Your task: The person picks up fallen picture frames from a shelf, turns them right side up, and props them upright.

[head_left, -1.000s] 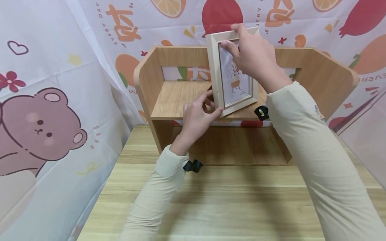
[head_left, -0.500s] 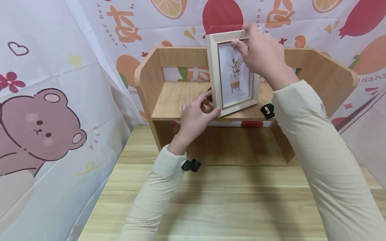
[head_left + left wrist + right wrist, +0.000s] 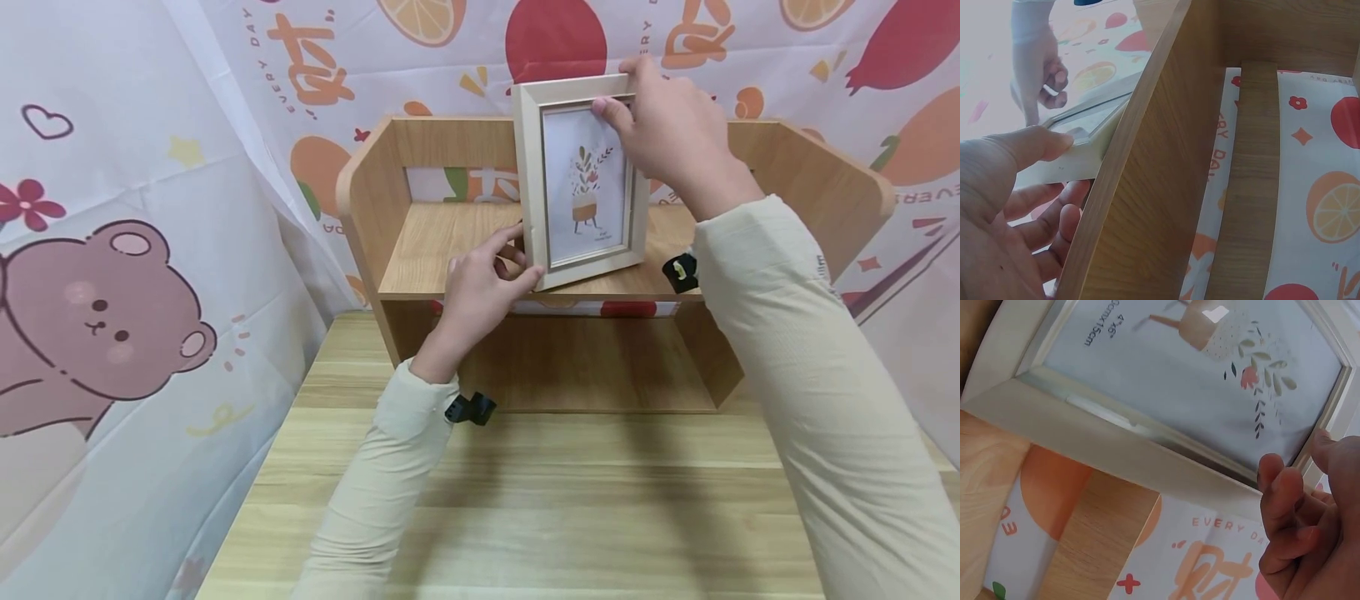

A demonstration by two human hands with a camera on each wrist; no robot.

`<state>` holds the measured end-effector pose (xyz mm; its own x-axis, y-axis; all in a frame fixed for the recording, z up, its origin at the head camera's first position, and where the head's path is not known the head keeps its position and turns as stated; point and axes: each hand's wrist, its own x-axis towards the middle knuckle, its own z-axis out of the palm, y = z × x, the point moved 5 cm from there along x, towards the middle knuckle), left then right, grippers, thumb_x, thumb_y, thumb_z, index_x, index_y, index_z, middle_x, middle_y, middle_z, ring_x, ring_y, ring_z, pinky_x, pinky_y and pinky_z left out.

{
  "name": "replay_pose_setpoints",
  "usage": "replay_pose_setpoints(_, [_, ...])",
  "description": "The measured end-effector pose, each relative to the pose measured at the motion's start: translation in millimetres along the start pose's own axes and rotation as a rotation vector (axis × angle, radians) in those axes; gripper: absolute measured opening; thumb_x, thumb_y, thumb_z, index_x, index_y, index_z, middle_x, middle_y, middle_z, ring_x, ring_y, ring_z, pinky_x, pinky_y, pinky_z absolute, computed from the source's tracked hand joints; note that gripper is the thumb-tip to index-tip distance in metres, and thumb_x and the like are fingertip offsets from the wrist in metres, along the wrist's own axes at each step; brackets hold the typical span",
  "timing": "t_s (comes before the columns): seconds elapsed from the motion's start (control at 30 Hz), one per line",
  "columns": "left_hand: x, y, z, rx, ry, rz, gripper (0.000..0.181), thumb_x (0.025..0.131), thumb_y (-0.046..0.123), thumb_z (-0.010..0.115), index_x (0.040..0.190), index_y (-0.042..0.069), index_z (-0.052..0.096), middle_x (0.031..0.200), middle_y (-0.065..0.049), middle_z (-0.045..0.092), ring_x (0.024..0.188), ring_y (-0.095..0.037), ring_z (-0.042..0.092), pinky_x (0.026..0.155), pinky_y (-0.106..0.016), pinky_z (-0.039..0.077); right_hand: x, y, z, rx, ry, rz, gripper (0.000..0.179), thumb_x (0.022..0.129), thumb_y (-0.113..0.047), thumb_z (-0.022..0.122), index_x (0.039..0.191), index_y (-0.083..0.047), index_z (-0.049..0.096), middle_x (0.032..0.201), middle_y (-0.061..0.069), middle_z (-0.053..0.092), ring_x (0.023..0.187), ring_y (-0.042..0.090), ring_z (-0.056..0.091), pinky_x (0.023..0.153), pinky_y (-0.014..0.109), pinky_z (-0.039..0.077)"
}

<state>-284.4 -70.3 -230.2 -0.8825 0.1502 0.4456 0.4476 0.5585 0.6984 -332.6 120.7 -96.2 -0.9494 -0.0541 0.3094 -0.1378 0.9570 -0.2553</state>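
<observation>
A pale wooden picture frame (image 3: 588,179) stands upright, slightly angled, on the upper shelf (image 3: 457,242) of a small wooden desk rack. Behind its glass is a print of a potted plant (image 3: 1235,356). My left hand (image 3: 480,287) pinches the lower left corner, thumb in front and fingers behind, as the left wrist view also shows (image 3: 1029,187). My right hand (image 3: 675,133) grips the upper right corner, its thumb on the front face; its other fingertips are partly hidden behind the frame in the head view.
The rack's left side panel (image 3: 363,200) and right side panel (image 3: 825,192) flank the upper shelf. Below is a lower compartment (image 3: 592,362). The rack stands on a wood-grain table (image 3: 540,500), with a fruit-patterned cloth (image 3: 450,83) behind and a bear-patterned cloth (image 3: 112,308) at left.
The frame has turned to face the front more squarely. My right hand has moved right along with its upper right corner, and my left hand has shifted slightly left.
</observation>
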Motion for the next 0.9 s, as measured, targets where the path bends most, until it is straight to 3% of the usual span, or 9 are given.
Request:
replay_pose_setpoints(0.13, [-0.1, -2.0, -0.6, -0.009, -0.010, -0.014, 0.054, 0.086, 0.027, 0.073, 0.135, 0.013, 0.056, 0.097, -0.004, 0.070, 0.078, -0.017, 0.057, 0.092, -0.041, 0.031, 1.4, 5.7, -1.0, -0.005, -0.006, 0.001, 0.073, 0.099, -0.055, 0.032, 0.155, -0.012, 0.013, 0.122, 0.022, 0.060, 0.095, 0.034, 0.058, 0.066, 0.038, 0.040])
replay_pose_setpoints(0.43, [0.9, -2.7, -2.0, -0.022, -0.016, -0.028, 0.053, 0.085, 0.026, 0.073, 0.135, 0.016, 0.057, 0.097, -0.004, 0.071, 0.076, -0.017, 0.058, 0.076, -0.030, 0.034, 1.7, 21.3, -4.4, 0.010, -0.003, 0.035, 0.068, 0.100, -0.053, 0.031, 0.156, -0.020, 0.012, 0.128, 0.020, 0.057, 0.098, 0.035, 0.056, 0.067, 0.039, 0.036])
replay_pose_setpoints(0.73, [1.0, -5.1, -2.4, -0.040, -0.020, -0.024, 0.052, 0.086, 0.025, 0.073, 0.134, 0.015, 0.058, 0.098, -0.005, 0.071, 0.077, -0.017, 0.058, 0.072, -0.027, 0.037, 0.1, 30.8, -3.6, 0.038, 0.015, 0.043, 0.066, 0.100, -0.053, 0.029, 0.156, -0.023, 0.012, 0.123, 0.021, 0.059, 0.081, 0.033, 0.059, 0.062, 0.039, 0.039])
replay_pose_setpoints(0.9, [1.9, -8.3, -4.3, -0.046, 0.006, -0.018, 0.051, 0.085, 0.024, 0.074, 0.132, 0.013, 0.060, 0.096, -0.006, 0.072, 0.077, -0.017, 0.060, 0.066, -0.025, 0.040, 0.2, 34.9, -2.6, 0.097, 0.036, 0.038, 0.063, 0.099, -0.053, 0.031, 0.154, -0.027, 0.017, 0.128, 0.021, 0.060, 0.089, 0.035, 0.063, 0.065, 0.037, 0.041])
